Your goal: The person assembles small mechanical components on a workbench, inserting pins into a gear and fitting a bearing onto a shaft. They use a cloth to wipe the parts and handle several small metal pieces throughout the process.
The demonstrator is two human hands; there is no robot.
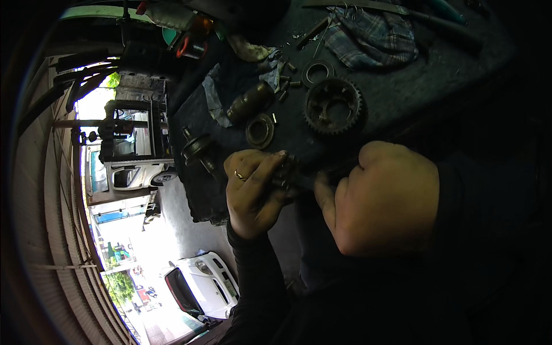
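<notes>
My left hand (pixel 251 192), with a ring on one finger, is closed around a small dark metal part (pixel 289 172) just off the bench's near edge. Facing it, my right hand (pixel 386 198) is curled with its back turned up. A dark narrow piece (pixel 305 181) lies between the right fingertips and the metal part; its kind is too dim to tell. Beyond the hands, a toothed gear (pixel 333 107) lies flat on the bench, and a bearing ring (pixel 317 73) rests just behind it. A thick round ring (pixel 260 131) is closest to the left fingers.
On the dark workbench (pixel 397 98) lie a cylindrical metal piece (pixel 250 103), several small pins (pixel 284 91), a shafted disc (pixel 196 146) and a checked cloth (pixel 371 41). Long tools (pixel 397 8) lie at the back. A white car (pixel 204 284) stands beyond the bench at left.
</notes>
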